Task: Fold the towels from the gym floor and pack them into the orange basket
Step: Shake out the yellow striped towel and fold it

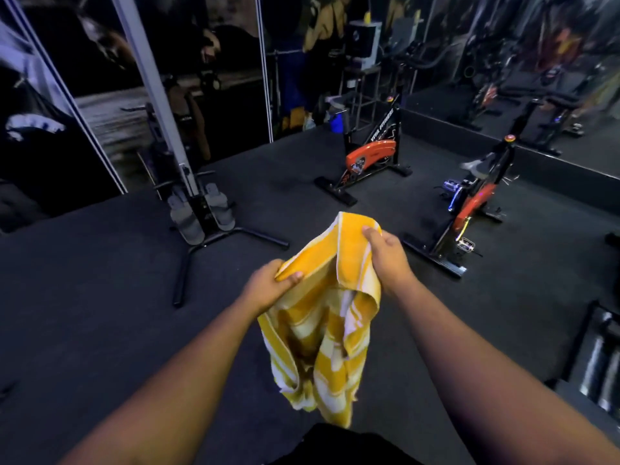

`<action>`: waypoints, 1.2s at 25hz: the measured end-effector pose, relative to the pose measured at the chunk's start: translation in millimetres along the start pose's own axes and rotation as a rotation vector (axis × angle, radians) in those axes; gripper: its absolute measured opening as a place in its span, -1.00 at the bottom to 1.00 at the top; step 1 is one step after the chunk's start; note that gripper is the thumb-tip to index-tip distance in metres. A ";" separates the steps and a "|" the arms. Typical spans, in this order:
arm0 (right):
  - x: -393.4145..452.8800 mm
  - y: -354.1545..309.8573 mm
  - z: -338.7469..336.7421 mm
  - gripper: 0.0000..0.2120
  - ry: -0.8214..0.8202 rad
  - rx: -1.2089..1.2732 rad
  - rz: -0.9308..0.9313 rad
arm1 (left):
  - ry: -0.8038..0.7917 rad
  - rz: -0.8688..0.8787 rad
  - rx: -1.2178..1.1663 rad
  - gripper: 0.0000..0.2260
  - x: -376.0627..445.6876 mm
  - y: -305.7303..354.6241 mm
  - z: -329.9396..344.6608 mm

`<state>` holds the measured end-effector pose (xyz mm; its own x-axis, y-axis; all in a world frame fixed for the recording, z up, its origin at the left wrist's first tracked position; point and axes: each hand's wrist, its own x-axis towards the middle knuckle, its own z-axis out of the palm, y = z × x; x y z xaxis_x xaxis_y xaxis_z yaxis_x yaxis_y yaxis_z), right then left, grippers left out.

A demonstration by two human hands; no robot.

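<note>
Head view: both hands' fingers [295, 276] pinch the towel [322, 317], seemingly hanging crumpled below.

Towel [322, 317] between hands — bikes [372, 159] behind, right.

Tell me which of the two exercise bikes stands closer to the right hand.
The nearer bike, at the right beside the right hand. The other bike stands farther back, toward the wall.

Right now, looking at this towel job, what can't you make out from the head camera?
- Orange basket: nowhere in the head view, so its place is unknown.
- Other towels: none visible on the gym floor.
- Yellow striped towel: bunched and hanging between left hand and right hand; its folds hide its full shape.
- Wall posters: too dark and blurred.
</note>
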<state>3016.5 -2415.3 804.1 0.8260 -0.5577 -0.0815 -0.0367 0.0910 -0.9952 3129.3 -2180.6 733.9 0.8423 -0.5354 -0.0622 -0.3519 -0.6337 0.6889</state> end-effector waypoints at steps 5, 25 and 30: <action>2.7 -15.5 21.2 -0.72 -0.303 0.075 0.149 | -0.195 -0.019 -0.202 -0.19 -21.1 60.3 41.2; -2.7 57.7 39.1 -0.70 -0.303 -0.632 -0.160 | 0.047 -0.133 -0.783 -0.63 -8.3 62.5 -35.5; 12.2 0.8 74.1 -0.84 -0.290 0.147 0.239 | -0.318 -0.105 -0.405 -0.46 -36.1 11.4 -8.4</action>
<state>3068.2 -2360.9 806.4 0.9292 -0.2529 -0.2696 -0.1831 0.3189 -0.9299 3098.3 -2163.8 750.1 0.6767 -0.6638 -0.3185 -0.0334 -0.4598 0.8874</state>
